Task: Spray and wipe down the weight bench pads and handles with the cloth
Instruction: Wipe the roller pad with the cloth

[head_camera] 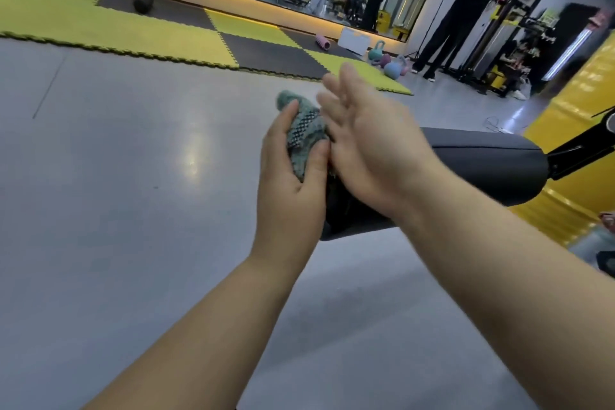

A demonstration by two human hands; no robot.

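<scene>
Head view: left hand (293,173) grips a bunched teal cloth (304,130), held up at the left end of the black bench pad (482,163). Right hand (366,150) is released, fingers straight, just beside the cloth. No spray bottle shows. Wiping seems not under way; the pad's cleanliness cannot be judged. Kettlebells (389,63) lie far right.

Both forearms are bare as far as they show; the left hand (293,183) and the right hand (369,156) are bare too; the right hand's fingers (336,93) look blurred.

Teal cloth (301,130) in left hand (293,183), right hand (362,150) outstretched beside it.
</scene>
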